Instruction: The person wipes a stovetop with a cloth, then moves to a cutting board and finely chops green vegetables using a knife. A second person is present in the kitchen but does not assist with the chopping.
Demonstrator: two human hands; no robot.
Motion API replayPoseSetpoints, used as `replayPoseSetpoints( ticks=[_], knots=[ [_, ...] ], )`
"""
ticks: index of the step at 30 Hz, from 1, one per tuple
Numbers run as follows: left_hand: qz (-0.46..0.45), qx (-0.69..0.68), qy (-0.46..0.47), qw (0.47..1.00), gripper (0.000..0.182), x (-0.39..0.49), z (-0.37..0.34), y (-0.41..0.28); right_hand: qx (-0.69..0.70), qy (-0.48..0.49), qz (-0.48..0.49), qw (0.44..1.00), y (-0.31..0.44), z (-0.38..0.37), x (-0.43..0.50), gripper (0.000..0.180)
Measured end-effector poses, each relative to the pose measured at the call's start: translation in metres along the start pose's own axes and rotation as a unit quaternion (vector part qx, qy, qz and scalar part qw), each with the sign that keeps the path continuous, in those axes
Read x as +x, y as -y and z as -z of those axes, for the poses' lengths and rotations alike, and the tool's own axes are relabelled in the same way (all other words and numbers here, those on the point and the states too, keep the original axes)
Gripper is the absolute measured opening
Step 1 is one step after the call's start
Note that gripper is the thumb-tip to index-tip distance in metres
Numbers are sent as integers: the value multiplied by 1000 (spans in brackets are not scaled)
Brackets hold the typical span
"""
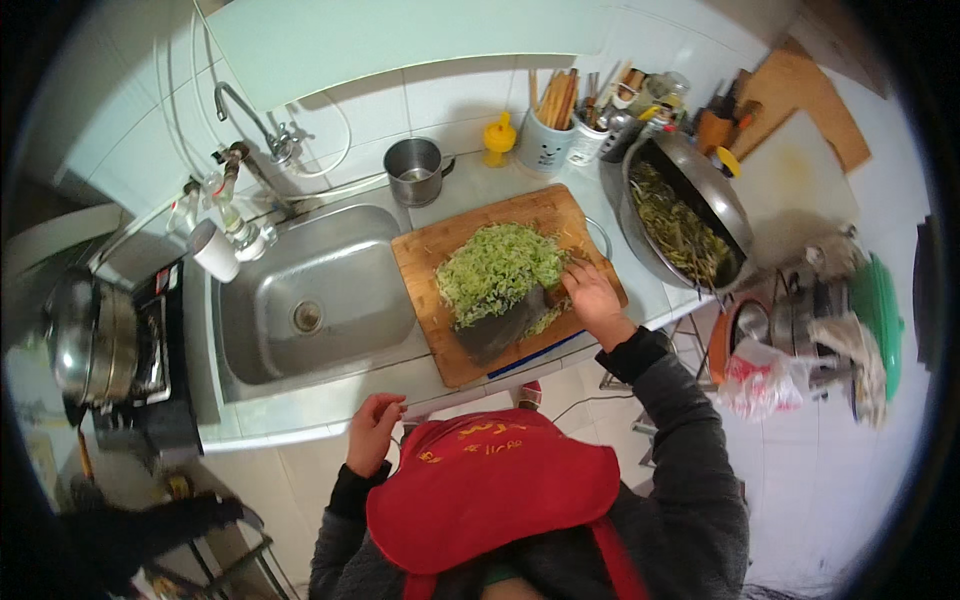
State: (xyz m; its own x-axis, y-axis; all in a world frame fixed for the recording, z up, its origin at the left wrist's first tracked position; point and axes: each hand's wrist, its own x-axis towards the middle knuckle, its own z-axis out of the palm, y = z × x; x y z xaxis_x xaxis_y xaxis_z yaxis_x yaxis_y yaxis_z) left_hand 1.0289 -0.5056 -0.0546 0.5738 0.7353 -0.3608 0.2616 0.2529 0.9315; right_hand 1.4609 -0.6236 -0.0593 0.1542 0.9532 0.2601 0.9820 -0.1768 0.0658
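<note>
A pile of finely chopped green vegetable (pixel 499 266) covers the middle of a wooden cutting board (pixel 424 262) on the counter. The wide blade of a cleaver (pixel 499 330) lies flat on the board, partly under the pile's near edge; its handle cannot be made out. My right hand (pixel 592 296) is at the board's right side, fingers bent down at the edge of the pile; whether they pinch any shreds is hidden. My left hand (pixel 377 427) hangs in front of the counter's near edge, fingers loosely curled, apart from the board and holding nothing visible.
Left of the board is a steel sink (pixel 322 300), with a metal pot (pixel 415 172) behind. A large pan of dark greens (pixel 682 225), its lid tilted, stands at right. Utensil holders (pixel 546 142) line the wall. A steamer pot (pixel 94 337) sits on the stove at far left.
</note>
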Motion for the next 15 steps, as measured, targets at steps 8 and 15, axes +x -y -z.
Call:
replayPoseSetpoints(
  ticks=[8, 15],
  knots=[
    [-94, 167, -142, 971, 41, 25, -115, -6, 103, 133, 184, 968, -49, 7, 32, 26],
    [-39, 119, -197, 972, 34, 39, -128, -26, 128, 187, 222, 949, -54, 53, 34, 33]
  ],
)
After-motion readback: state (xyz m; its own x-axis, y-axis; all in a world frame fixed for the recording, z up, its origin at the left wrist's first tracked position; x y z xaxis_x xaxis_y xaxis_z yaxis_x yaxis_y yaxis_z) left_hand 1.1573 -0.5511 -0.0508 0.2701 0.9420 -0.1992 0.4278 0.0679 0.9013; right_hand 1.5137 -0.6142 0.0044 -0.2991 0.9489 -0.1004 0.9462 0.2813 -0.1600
